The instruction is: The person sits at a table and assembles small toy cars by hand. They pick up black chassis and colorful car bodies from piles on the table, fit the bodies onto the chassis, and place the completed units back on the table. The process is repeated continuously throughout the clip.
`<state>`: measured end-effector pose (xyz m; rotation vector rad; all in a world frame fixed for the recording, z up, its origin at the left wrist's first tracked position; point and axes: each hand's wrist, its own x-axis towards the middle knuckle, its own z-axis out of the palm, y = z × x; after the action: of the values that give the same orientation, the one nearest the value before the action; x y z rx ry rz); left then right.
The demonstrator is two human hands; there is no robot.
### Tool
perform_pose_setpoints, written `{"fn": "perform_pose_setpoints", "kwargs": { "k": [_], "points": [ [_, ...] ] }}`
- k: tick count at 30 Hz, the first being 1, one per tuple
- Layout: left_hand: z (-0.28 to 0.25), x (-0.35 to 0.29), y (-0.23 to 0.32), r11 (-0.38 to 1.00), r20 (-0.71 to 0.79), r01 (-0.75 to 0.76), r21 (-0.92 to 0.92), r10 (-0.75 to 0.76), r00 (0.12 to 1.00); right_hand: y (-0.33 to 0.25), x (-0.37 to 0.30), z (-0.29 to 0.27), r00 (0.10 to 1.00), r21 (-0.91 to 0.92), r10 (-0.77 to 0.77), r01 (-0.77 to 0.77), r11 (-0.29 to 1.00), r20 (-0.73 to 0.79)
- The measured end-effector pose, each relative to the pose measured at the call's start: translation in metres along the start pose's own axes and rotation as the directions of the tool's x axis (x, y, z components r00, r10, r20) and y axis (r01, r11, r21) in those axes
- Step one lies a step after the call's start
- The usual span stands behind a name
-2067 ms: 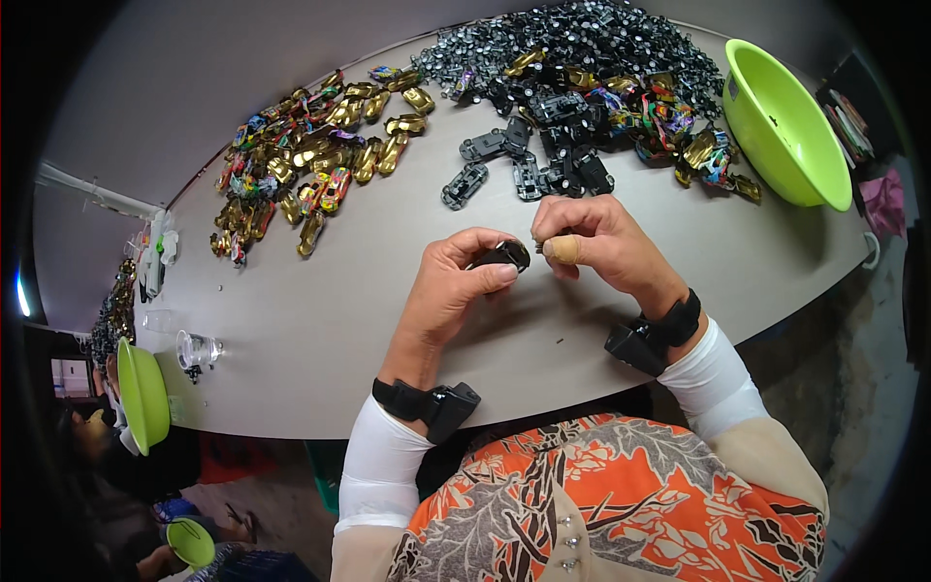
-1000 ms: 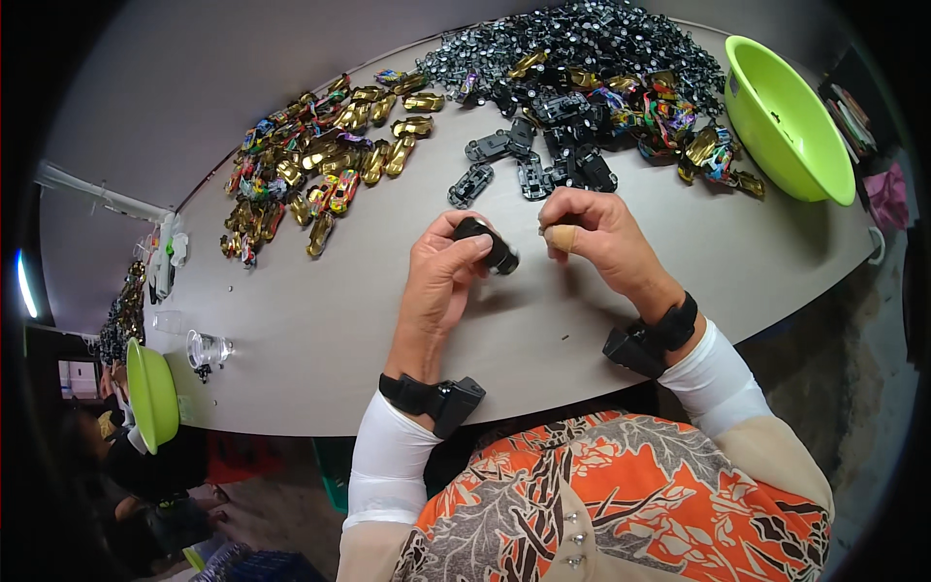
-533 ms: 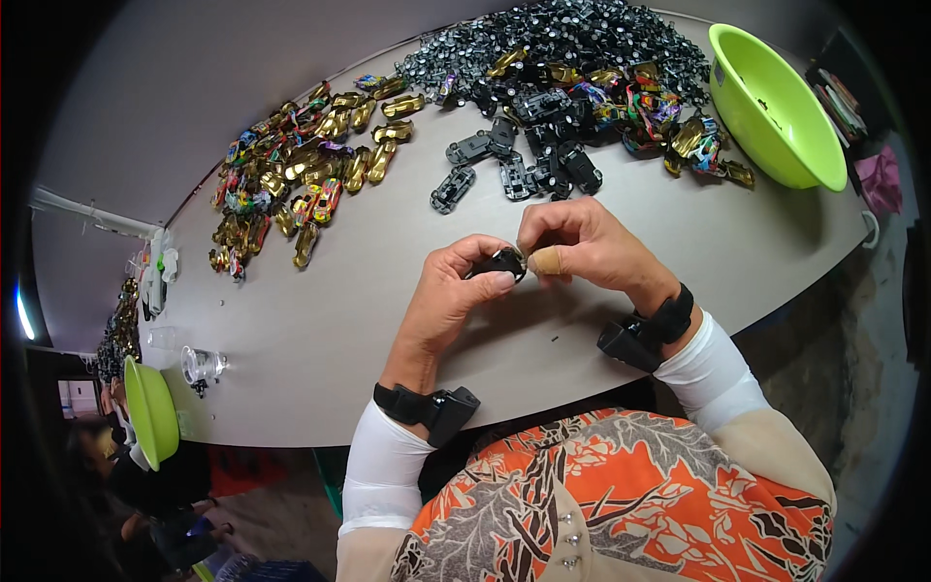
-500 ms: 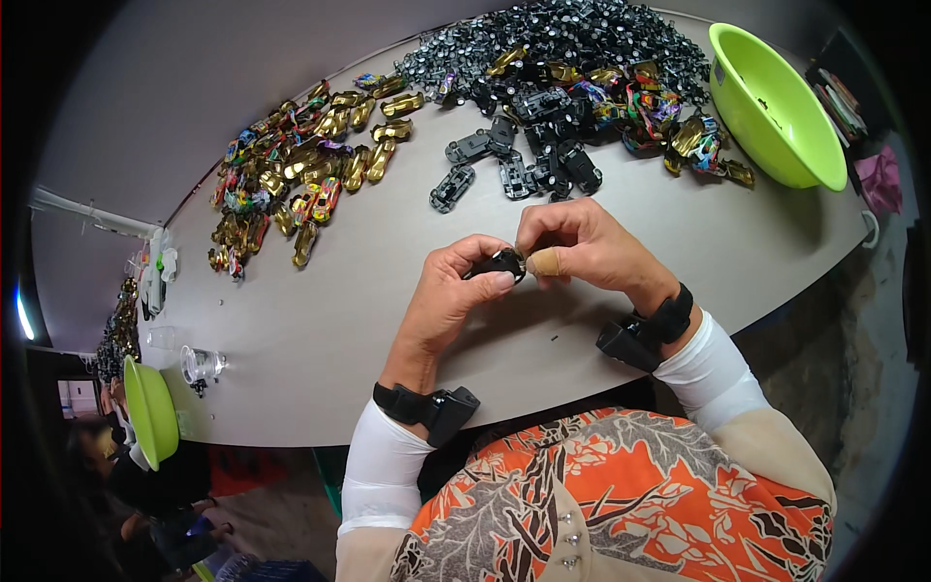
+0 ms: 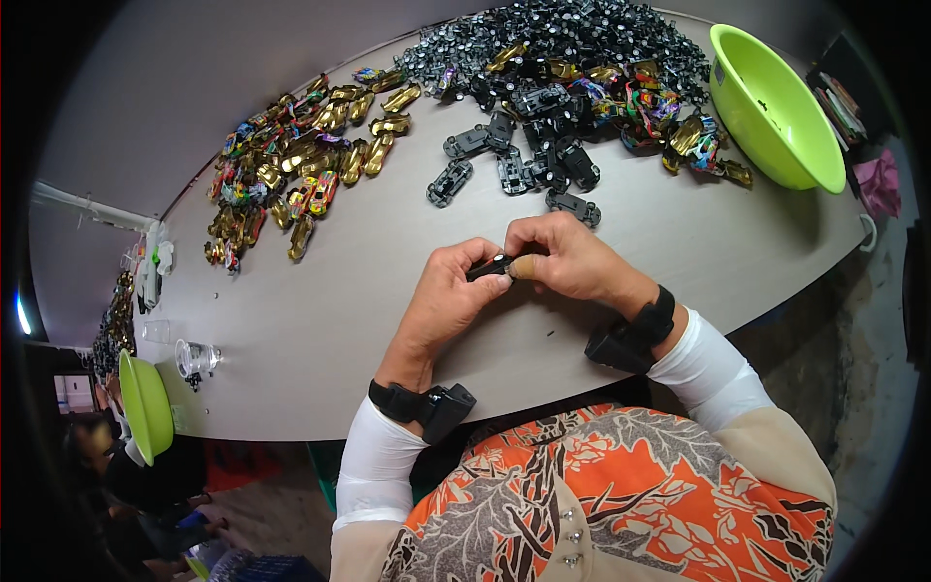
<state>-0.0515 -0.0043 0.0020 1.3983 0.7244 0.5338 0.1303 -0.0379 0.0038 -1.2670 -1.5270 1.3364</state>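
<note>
My left hand [image 5: 448, 291] pinches a small black toy car chassis [image 5: 492, 267] between thumb and fingers, just above the table. From the other side my right hand [image 5: 574, 260] is closed against the chassis, its thumb in a tan wrap [image 5: 527, 267] pressing on the end. Whatever small part may sit between those fingertips is hidden. Just beyond my right hand lies a dark grey toy car chassis [image 5: 574, 207]. Several more black and grey chassis [image 5: 512, 171] are grouped farther back.
Gold and multicoloured car bodies [image 5: 301, 160] spread over the far left. A large heap of small wheel parts [image 5: 562, 48] covers the back. Toward the right edge stands a green basin [image 5: 776, 107]. Clear cups [image 5: 197, 359] and another green basin [image 5: 145, 407] are at the left.
My right hand has shifted left, bringing its thumb tight against the chassis. A grey chassis beyond the right hand, hidden before, now shows. The view has shifted slightly.
</note>
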Motion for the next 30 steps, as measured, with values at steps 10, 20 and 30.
{"fn": "perform_pose_setpoints", "kwargs": {
  "k": [10,20,30],
  "points": [
    [-0.008,-0.006,0.002,0.987,-0.045,0.078,-0.141,-0.085,0.995,-0.001,0.001,-0.014,0.991,0.278,0.033,-0.067,0.958,0.127],
    [-0.005,-0.008,-0.004,0.997,-0.040,0.024,-0.074,-0.027,0.999,-0.005,-0.001,-0.004,0.989,0.102,0.064,-0.079,0.992,0.136],
    [-0.025,-0.072,0.002,0.983,-0.178,0.135,0.123,-0.112,0.978,-0.004,-0.004,0.019,0.978,0.072,0.060,-0.076,0.994,0.198]
  ]
}}
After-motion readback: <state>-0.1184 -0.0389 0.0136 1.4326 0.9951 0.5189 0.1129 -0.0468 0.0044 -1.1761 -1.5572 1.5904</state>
